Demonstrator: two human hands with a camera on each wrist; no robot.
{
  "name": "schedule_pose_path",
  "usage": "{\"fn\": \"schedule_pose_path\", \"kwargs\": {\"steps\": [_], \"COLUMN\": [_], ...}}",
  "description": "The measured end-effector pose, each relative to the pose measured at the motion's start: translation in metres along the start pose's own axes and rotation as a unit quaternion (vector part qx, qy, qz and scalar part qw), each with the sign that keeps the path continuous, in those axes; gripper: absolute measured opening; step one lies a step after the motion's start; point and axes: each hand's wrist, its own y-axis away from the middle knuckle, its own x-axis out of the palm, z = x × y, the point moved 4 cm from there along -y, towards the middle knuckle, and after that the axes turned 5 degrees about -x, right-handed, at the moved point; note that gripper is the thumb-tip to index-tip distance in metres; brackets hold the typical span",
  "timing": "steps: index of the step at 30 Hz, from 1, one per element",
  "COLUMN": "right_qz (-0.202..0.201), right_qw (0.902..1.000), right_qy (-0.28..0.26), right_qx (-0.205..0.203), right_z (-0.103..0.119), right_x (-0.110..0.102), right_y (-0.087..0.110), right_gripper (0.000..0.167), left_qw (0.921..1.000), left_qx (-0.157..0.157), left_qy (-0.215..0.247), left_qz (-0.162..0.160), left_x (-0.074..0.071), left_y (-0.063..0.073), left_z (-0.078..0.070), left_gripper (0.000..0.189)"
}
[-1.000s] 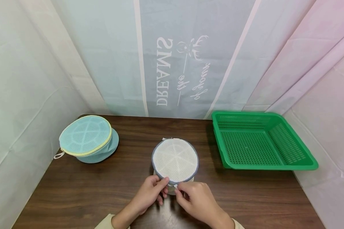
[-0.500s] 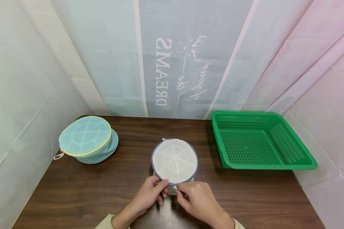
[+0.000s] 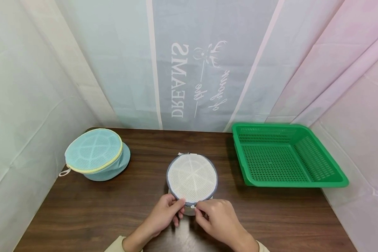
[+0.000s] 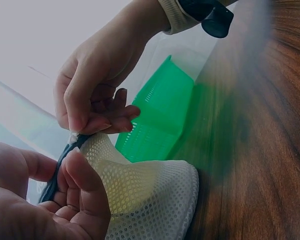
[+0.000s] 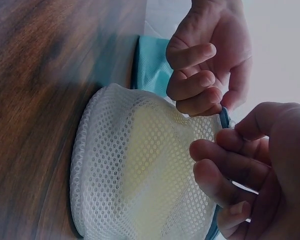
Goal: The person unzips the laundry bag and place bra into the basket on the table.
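A round white mesh laundry bag (image 3: pixel 193 176) with a blue-grey zipped rim stands on the table in front of me. At its near edge my left hand (image 3: pixel 162 214) pinches the rim between thumb and forefinger. Just to the right, my right hand (image 3: pixel 218 220) pinches the rim beside the small white zip pull (image 3: pixel 193 207), thumb and forefinger together. Through the mesh side in the right wrist view, something pale yellow (image 5: pixel 152 170) shows inside the bag. The other fingers of both hands curl loosely below the rim.
A light-blue mesh laundry bag (image 3: pixel 94 150) with yellow trim and a white loop stands at the back left. At the back right lies a green perforated plastic basket (image 3: pixel 271 162). The dark wooden table (image 3: pixel 138 196) meets hanging cloth (image 3: pixel 132 70) behind and at both sides.
The right fingers have shifted slightly to the right at the rim, and the zip pull shows a little more. My left hand keeps its hold at the same spot.
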Motion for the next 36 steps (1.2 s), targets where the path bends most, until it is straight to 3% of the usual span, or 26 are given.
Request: {"fn": "schedule_pose_path", "kwargs": {"steps": [24, 36], "right_qz": [0.003, -0.030], "right_qw": [0.9998, 0.9981], "right_qy": [0.015, 0.049], "right_qx": [0.016, 0.022], "right_z": [-0.008, -0.021], "right_x": [-0.003, -0.014], "right_y": [0.005, 0.009], "right_gripper": [0.036, 0.045], "left_qw": [0.9999, 0.9999], "left_qx": [-0.005, 0.002], "left_qy": [-0.009, -0.014], "left_qz": [-0.002, -0.010], "left_x": [-0.003, -0.003], "left_y": [-0.002, 0.000], "left_z": [0.007, 0.005], "left_gripper": [0.022, 0.018]}}
